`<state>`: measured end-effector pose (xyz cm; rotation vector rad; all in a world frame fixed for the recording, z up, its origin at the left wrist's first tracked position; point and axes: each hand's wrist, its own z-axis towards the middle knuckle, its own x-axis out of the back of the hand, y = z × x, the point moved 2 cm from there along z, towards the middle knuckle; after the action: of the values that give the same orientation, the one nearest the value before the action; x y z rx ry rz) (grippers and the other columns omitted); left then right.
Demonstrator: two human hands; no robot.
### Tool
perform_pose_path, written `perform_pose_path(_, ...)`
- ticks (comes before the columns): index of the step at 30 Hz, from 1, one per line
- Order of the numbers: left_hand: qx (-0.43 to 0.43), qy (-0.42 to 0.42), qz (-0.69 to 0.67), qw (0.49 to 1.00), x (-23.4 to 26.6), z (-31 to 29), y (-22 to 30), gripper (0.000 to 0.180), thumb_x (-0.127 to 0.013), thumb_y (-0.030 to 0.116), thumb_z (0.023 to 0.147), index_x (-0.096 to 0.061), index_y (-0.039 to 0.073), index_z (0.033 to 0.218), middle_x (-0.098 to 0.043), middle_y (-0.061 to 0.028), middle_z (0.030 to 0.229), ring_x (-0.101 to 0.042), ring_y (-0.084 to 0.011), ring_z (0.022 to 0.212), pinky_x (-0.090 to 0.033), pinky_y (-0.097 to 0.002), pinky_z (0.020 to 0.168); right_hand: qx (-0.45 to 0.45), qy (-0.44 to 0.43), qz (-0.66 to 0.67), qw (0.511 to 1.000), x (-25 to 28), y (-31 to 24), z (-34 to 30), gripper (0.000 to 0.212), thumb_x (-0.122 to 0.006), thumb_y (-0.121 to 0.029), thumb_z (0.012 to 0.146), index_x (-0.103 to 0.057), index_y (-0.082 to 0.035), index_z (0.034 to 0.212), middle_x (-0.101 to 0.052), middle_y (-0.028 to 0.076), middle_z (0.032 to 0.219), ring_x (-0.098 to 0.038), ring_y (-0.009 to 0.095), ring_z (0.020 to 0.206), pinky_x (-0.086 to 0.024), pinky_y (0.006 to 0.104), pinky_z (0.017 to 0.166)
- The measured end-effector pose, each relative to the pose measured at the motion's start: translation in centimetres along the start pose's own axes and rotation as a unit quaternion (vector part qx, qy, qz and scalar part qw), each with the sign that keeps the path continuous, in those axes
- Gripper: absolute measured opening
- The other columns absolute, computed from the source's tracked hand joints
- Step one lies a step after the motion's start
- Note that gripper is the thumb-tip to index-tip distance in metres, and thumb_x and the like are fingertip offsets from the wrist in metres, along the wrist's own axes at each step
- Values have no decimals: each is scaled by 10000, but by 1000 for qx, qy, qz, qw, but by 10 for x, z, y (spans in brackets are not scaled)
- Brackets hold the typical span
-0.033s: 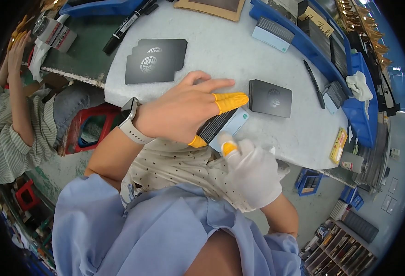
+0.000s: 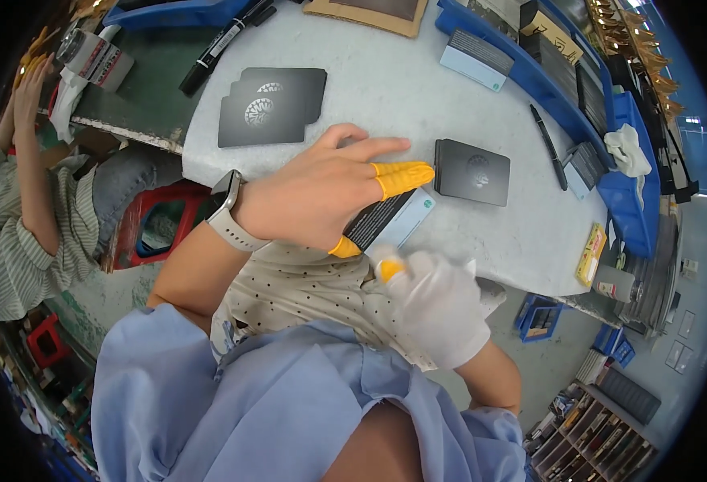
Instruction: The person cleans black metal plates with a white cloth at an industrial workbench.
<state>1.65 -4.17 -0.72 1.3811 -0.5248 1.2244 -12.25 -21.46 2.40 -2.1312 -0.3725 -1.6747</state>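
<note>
My left hand (image 2: 321, 189) holds a black and light-blue card (image 2: 406, 221) at the table's near edge. Yellow finger cots cover its thumb and the fingers lying across the card's far end. A white glove covers my right hand (image 2: 442, 305), and its thumb has a yellow cot. That hand is curled at the card's near corner; what lies inside its fingers is hidden. Just right of the card is a stack of dark cards (image 2: 470, 173) with a pale round emblem. More dark cards (image 2: 273, 108) overlap beyond my left hand.
Another black and light-blue card (image 2: 476, 60) lies by the long blue tray (image 2: 522, 72). On the right are a black pen (image 2: 548, 146), a white cloth (image 2: 627, 151) and a yellow packet (image 2: 590, 255). A black marker (image 2: 213, 56) lies far left. A co-worker's arm (image 2: 28, 153) is at left.
My right hand has shifted slightly left and down along the card's near corner. My left hand and the card look unmoved.
</note>
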Motion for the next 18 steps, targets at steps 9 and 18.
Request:
perform_pose_path(9,9,-8,-8,1000,0,2,-3,853,-822,313,701,-550,90,1478,-680,-90,1334,-422,-276,1482,-300,-451,1097,-79,41,28,996,9,12,-2,318,-708,-246,865,-725,-148,1167,-585,76,847,-628,288,757,-503,465,633)
perform_pose_path(18,11,-7,-14,1000,-3,1,-4,832,-812,304,717,-554,104,1482,-690,-86,1325,-426,-268,1482,-300,-451,1088,56,10,48,997,-2,7,-16,182,-654,-183,905,-714,-51,1014,-568,76,802,-621,240,693,-505,399,513)
